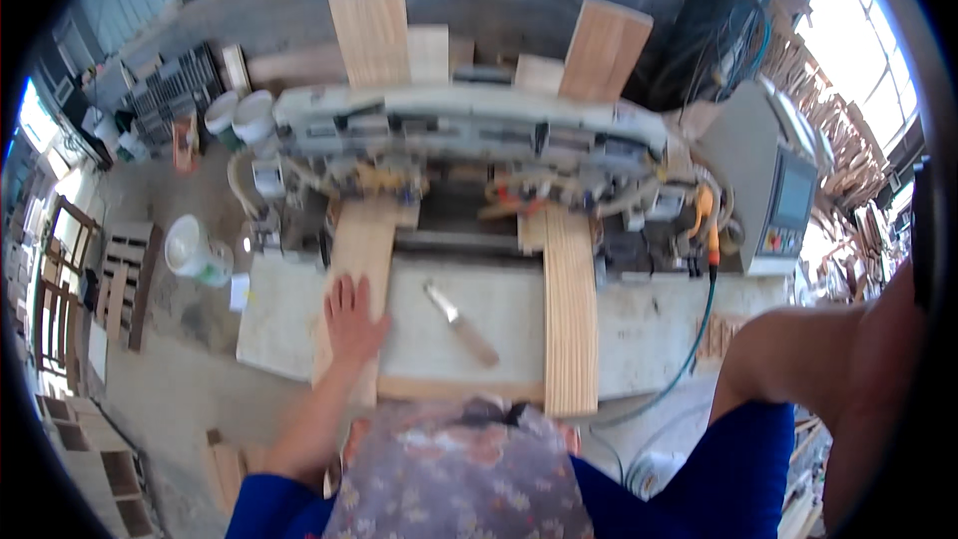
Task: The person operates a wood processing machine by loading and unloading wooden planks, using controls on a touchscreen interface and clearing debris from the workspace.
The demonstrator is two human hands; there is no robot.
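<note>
My left hand (353, 321) lies flat with its fingers spread on a pale wooden board (362, 250). That board runs from the white worktable in under the left side of a long machine (469, 130). A second striped wooden board (571, 329) goes in under the machine's right side, and no hand touches it. Between the boards lies a knife-like tool (469, 335) with a wooden handle and a light metal blade. My right arm (788, 354) is bent and raised at the right rim; its hand is out of the picture.
A control panel (793, 190) stands right of the machine, near an orange-ended tool (712, 240) with a green hose (699, 339). Wooden boards (369, 35) stand up behind the machine. White buckets (195, 250) sit on the floor at left. Scrap wood (848, 130) is piled at far right.
</note>
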